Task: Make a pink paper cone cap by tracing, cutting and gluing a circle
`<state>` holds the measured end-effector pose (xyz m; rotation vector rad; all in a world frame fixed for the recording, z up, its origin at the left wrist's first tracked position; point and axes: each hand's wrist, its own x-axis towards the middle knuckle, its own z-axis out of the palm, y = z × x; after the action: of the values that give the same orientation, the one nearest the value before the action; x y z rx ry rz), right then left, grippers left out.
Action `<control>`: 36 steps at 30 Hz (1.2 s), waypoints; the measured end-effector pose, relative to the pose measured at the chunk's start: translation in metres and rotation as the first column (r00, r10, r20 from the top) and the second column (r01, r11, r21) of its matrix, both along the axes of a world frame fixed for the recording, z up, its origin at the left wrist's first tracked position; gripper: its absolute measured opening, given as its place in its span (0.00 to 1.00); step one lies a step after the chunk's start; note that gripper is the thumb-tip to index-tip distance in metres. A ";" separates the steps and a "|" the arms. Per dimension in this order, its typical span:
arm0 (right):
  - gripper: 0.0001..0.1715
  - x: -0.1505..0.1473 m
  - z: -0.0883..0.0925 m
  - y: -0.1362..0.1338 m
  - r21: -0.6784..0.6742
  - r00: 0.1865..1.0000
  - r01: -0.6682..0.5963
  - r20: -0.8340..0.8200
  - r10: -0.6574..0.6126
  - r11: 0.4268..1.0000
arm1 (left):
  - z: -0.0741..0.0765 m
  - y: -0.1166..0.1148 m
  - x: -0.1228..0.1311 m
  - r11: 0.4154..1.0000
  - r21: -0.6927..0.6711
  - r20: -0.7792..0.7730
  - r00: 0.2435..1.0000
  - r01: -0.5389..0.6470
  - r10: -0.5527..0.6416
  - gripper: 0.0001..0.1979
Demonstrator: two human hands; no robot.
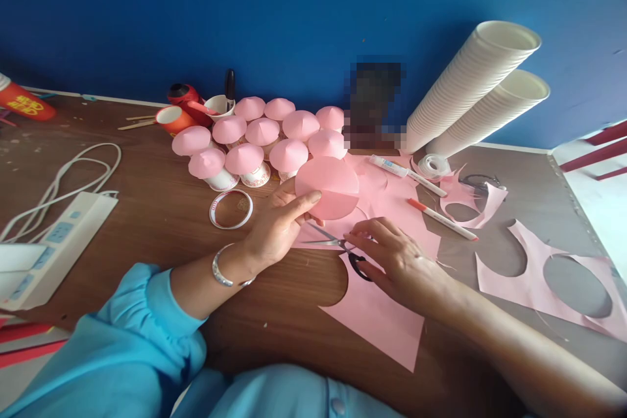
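Observation:
Between the thumb and fingers of my left hand is a pink paper circle, held tilted above the table. A crease or cut edge runs from near its middle to the right edge. My right hand is curled over a pair of scissors, its fingers at the pivot and black handles. The blades are parted and point left, below the circle and apart from it. Part of the handles is hidden by the hand. Pink paper with a curved cut-out lies under the scissors.
Several paper cups with pink cone tops stand behind my left hand. A tape roll lies nearby. Rightward are markers, paper scraps and tall stacks of white cups. A power strip sits at left.

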<state>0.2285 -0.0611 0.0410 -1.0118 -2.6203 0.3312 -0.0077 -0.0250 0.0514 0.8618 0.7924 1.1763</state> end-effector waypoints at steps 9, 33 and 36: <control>0.16 -0.010 0.009 0.007 -0.476 0.873 0.083 -0.388 -0.294 0.875 | -0.004 -0.008 0.008 1.000 -0.010 0.035 0.999 0.014 -0.014 0.08; 0.22 -0.022 0.008 0.027 -0.772 0.600 -0.043 -0.528 -0.601 0.635 | 0.005 0.005 -0.006 0.935 -0.061 -0.434 0.834 0.351 -0.341 0.17; 0.22 -0.023 0.005 0.026 -0.807 0.585 -0.115 -0.526 -0.617 0.579 | 0.005 0.006 -0.006 0.914 -0.068 -0.393 0.831 0.401 -0.394 0.18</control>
<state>0.2052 -0.0348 0.0459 -1.1258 -1.3815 1.5559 -0.0139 -0.0195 0.0565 1.2395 0.8769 0.6402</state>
